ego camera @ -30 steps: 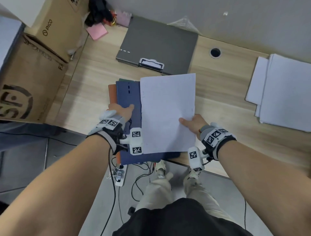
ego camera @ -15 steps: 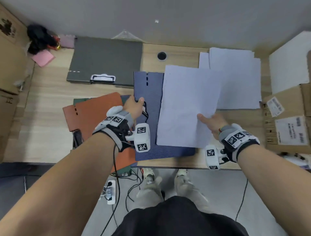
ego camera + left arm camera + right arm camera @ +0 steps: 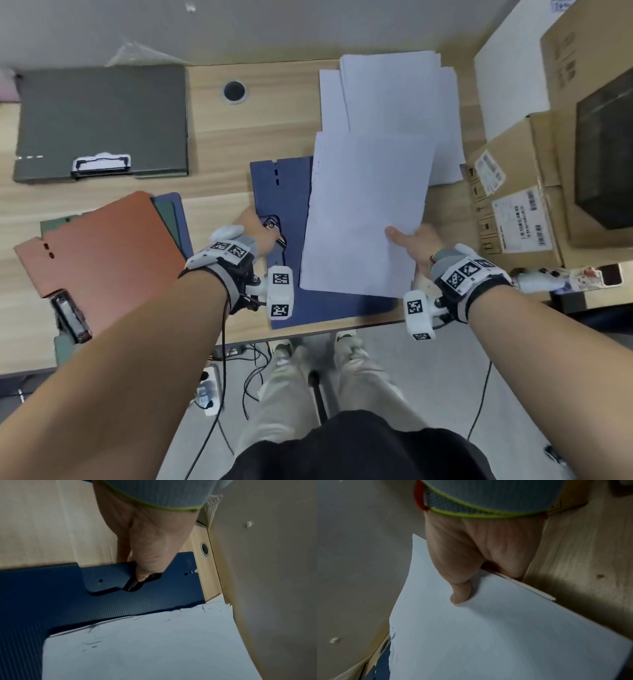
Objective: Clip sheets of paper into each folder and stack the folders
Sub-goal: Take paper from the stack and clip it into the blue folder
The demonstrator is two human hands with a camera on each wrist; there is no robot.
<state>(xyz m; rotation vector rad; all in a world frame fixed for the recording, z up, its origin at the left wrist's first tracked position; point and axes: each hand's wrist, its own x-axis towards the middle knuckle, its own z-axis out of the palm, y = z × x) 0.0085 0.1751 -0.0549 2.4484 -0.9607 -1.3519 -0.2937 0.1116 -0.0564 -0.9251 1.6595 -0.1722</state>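
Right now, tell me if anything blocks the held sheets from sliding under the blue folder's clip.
Nothing visible blocks them. The right hand pinches the sheets over the blue folder, their near edge short of the clip. Bare folder lies between. The left hand presses the clip's lever; whether it is lifted enough cannot be told.

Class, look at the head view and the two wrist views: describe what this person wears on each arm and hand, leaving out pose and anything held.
Both forearms are bare, with no sleeves. Each wrist carries a grey and black strap with black-and-white square markers on top. A white block bearing two more such markers sticks out from each strap. The left hand has a thin black cable running down from its strap. In the wrist views the grey bands show yellow-green edging; the right hand band also has red trim.
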